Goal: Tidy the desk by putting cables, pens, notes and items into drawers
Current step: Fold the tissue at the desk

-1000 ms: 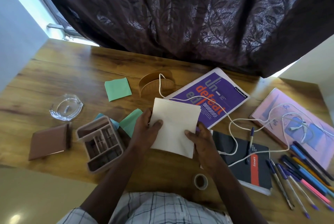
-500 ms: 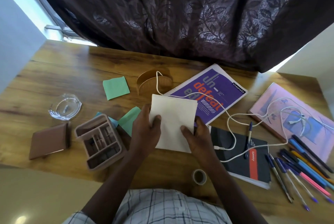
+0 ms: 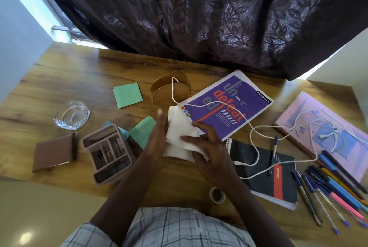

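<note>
Over the middle of the wooden desk (image 3: 79,79), pressed a cream, soft-looking square sheet of paper (image 3: 179,129) between both hands. Had lain flat and open half a second earlier, thumbs on its top face; now stood bent up and creased, doubled on itself. Set the left hand (image 3: 157,137) edge-on with fingers straight, flat against the sheet's left side; laid the right hand (image 3: 211,147) with fingers spread across its front, thumb hidden beneath. Pinched nothing, as far as could be seen: more a squeeze between palm and fingers. Read as folding the note smaller before stowing, probably into the dusty-pink plastic organiser tray with small compartments (image 3: 107,153) just left of the left wrist; showed no drawer proper anywhere. Left the rest lying where it was: the long white charging cable (image 3: 251,135) trailing over the purple-covered notebook (image 3: 247,95) and the black notebook with the red stripe (image 3: 264,183), the fan of coloured pens (image 3: 336,183) at the right edge, the green square sticky notes (image 3: 127,95). Judged the task barely begun, with most of the clutter yet to be put away.
</note>
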